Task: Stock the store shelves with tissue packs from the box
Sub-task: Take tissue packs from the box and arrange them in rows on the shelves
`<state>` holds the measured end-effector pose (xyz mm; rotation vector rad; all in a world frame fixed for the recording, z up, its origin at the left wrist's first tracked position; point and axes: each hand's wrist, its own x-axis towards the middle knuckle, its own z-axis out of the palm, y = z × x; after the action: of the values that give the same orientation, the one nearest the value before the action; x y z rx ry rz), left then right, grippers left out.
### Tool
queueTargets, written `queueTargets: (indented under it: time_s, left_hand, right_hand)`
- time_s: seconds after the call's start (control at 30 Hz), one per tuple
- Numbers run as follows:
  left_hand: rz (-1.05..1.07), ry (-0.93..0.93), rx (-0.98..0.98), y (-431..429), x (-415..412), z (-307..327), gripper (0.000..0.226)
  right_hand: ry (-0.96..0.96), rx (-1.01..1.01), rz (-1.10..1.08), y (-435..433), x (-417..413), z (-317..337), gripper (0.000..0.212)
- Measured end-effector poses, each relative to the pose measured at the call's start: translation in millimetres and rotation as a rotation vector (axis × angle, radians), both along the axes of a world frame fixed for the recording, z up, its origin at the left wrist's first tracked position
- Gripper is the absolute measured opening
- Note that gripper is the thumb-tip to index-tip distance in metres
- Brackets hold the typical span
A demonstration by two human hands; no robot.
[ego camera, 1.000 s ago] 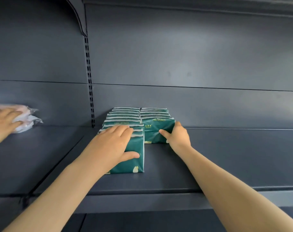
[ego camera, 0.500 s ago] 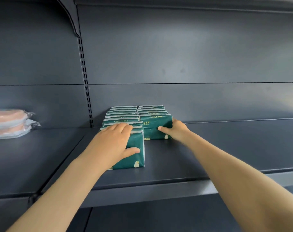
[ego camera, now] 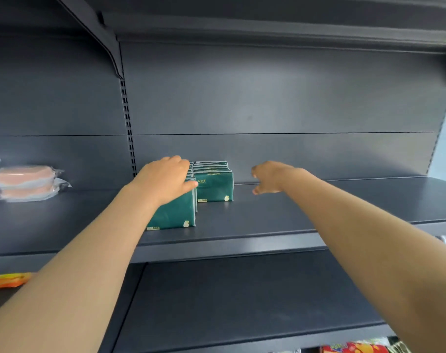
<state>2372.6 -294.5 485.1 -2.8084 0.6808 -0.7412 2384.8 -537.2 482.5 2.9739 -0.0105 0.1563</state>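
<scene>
Green plastic-wrapped tissue packs [ego camera: 214, 186] stand in two rows on dark grey metal shelf [ego camera: 267, 220]; left hand [ego camera: 166, 178] flat atop nearer row, fingers straight; right hand [ego camera: 269, 178] just beside the other row, loosely curled, empty.

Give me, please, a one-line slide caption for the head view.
Left hand rests on the left row of green tissue packs on a dark shelf; right hand hovers clear of the right row.

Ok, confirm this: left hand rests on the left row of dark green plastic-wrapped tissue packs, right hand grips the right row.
Not quite. The head view shows the right hand beside the right row of dark green tissue packs, apart from it, holding nothing. The left hand does rest on the left row.
</scene>
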Motion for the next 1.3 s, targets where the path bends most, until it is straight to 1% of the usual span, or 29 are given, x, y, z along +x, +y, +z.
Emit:
queueTargets:
  time_s: [0.07, 0.17, 0.27, 0.43, 0.53, 0.67, 0.77, 0.93, 1.07, 1.17, 1.3]
  left_hand:
    - [0.031, 0.026, -0.003, -5.6, -19.8, 12.4, 0.047]
    - [0.078, 0.065, 0.026, -11.7, -56.9, 27.9, 0.043]
    - [0.125, 0.032, 0.029, -21.1, -104.8, 41.2, 0.046]
    - [0.089, -0.062, -0.162, -58.5, -193.9, 54.5, 0.045]
    - [0.083, -0.12, -0.182, -82.0, -242.3, 46.6, 0.045]
    - [0.095, -0.101, -0.167, -114.9, -296.4, 27.9, 0.047]
    - [0.112, -0.08, -0.15, -138.0, -325.1, 12.2, 0.046]
    - [0.132, 0.022, -0.105, -172.1, -344.4, -24.9, 0.049]
    - [0.118, 0.106, -0.054, -192.6, -336.2, -64.6, 0.05]
    - [0.096, 0.188, -0.033, -207.7, -319.2, -110.0, 0.05]
    - [0.068, 0.302, -0.037, -222.1, -297.0, -188.9, 0.047]
  right_hand:
    - [-0.066, 0.006, 0.005, -3.8, -28.4, 17.3, 0.053]
    - [-0.153, 0.027, 0.009, -15.1, -73.0, 34.3, 0.05]
    - [-0.213, 0.043, 0.015, -29.3, -120.6, 42.0, 0.044]
    - [-0.272, 0.124, 0.059, -62.9, -205.9, 41.9, 0.053]
    - [-0.292, 0.116, 0.074, -91.5, -259.6, 40.8, 0.056]
    - [-0.269, 0.139, 0.055, -128.6, -323.8, 34.4, 0.056]
    - [-0.247, 0.156, 0.07, -150.5, -354.1, 23.4, 0.056]
    - [-0.184, 0.195, 0.046, -181.8, -374.5, -13.6, 0.051]
    - [-0.077, 0.201, 0.024, -202.6, -366.0, -61.1, 0.054]
    - [0.012, 0.188, 0.015, -215.2, -348.9, -109.9, 0.053]
    - [0.177, 0.166, -0.021, -228.3, -326.4, -185.9, 0.053]
